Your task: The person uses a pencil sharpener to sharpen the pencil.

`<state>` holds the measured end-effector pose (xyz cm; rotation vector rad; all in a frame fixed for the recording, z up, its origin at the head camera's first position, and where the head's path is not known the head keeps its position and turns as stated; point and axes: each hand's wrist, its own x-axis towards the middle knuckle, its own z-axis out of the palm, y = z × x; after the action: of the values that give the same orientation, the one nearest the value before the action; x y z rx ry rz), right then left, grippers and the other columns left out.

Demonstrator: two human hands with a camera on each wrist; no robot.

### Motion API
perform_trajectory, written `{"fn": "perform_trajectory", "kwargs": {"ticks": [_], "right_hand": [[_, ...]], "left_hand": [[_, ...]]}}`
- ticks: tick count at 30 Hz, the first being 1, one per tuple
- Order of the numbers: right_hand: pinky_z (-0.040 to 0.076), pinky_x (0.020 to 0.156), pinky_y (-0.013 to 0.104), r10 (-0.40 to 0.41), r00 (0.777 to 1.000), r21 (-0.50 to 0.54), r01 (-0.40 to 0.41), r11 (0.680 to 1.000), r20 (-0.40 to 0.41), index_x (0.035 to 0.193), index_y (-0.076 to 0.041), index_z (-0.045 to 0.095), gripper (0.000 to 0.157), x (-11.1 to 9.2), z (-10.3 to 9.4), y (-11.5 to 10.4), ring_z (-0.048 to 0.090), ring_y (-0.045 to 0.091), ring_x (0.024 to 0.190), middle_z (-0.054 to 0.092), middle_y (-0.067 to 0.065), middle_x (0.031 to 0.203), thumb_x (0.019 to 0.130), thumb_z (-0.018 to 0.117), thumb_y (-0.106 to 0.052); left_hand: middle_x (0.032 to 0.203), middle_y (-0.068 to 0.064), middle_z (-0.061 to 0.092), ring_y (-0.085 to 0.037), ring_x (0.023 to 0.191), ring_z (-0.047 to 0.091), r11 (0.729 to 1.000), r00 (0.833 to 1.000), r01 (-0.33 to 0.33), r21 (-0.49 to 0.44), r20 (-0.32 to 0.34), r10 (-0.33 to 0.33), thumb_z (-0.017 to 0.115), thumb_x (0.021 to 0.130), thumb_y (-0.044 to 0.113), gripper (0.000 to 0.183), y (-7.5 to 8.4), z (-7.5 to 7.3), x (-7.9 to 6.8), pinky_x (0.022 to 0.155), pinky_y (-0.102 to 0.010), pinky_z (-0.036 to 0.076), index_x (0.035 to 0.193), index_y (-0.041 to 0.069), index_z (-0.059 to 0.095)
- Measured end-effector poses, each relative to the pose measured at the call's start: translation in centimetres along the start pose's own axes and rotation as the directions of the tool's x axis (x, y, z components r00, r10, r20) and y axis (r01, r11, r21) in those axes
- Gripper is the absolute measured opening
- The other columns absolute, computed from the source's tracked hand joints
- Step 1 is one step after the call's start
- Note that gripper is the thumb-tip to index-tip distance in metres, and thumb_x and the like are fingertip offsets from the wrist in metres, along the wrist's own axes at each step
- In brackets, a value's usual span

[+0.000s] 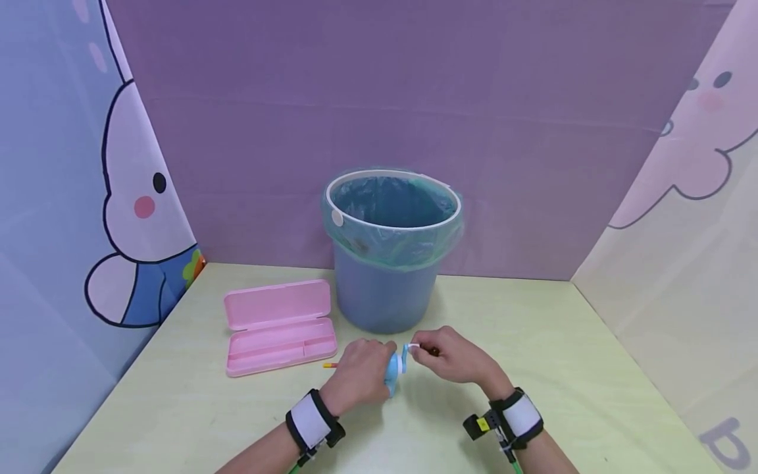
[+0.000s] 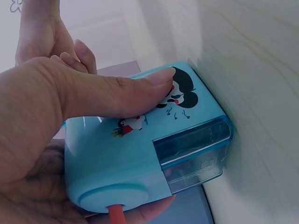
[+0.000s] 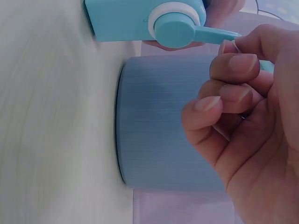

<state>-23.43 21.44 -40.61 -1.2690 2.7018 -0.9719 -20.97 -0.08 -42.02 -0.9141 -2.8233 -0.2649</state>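
The left hand [image 1: 360,370] grips a light-blue plastic pencil sharpener [image 2: 126,161], a slim red pencil [image 2: 117,214] in its left end, near of the blue bucket [image 1: 385,293], apparently steadying it; the right hand [image 1: 449,355] pinches its crank [image 3: 214,35].

Light-blue sharpener [image 2: 110,161], cartoon-printed with a clear drawer [image 2: 196,170], is gripped by the left hand [image 1: 360,372], base toward the tabletop [image 1: 237,421], a red-orange pencil [image 2: 117,214] in one end, opposite-end crank [image 3: 215,35] pinched by the right hand [image 1: 447,355].
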Motion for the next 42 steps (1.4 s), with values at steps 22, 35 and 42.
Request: {"fn": "perform_trajectory", "kwargs": {"ticks": [22, 35, 42], "right_hand": [[0.033, 0.054, 0.021, 0.111, 0.99, -0.033, -0.114, 0.993, -0.093, 0.086, -0.025, 0.058, 0.019, 0.1, 1.5, 0.8, 0.037, 0.001, 0.051, 0.039, -0.014, 0.06, 0.103, 0.049, -0.028], [0.032, 0.052, 0.021, 0.161, 0.982, -0.033, -0.165, 0.986, -0.097, 0.084, -0.014, 0.058, 0.027, 0.3, 1.9, 1.2, 0.035, 0.002, 0.05, 0.037, -0.013, 0.059, 0.103, 0.048, -0.029], [0.03, 0.052, 0.021, 0.153, 0.982, -0.07, -0.161, 0.984, -0.107, 0.079, -0.022, 0.05, 0.024, 0.6, 2.1, 1.2, 0.032, 0.002, 0.051, 0.034, -0.012, 0.059, 0.103, 0.049, -0.027]], "left_hand": [[0.071, 0.004, 0.05, -0.012, 0.063, 0.047, 1.0, 0.999, 0.003, 0.01, 0.036, -0.003, 0.084, 0.064, 0.027, 0.044, 0.1, 0.1, 0.0, 0.056, -0.029, 0.042, 0.098, 0.014, 0.058], [0.071, 0.004, 0.051, -0.011, 0.063, 0.047, 1.0, 1.0, -0.005, 0.026, 0.026, 0.004, 0.083, 0.064, 0.027, 0.044, 0.2, 0.2, 0.1, 0.055, -0.028, 0.041, 0.098, 0.013, 0.059], [0.071, 0.004, 0.051, -0.012, 0.063, 0.048, 1.0, 1.0, -0.003, 0.026, 0.002, 0.003, 0.082, 0.063, 0.025, 0.043, 0.2, 0.1, 0.0, 0.057, -0.029, 0.041, 0.097, 0.013, 0.058]]}}
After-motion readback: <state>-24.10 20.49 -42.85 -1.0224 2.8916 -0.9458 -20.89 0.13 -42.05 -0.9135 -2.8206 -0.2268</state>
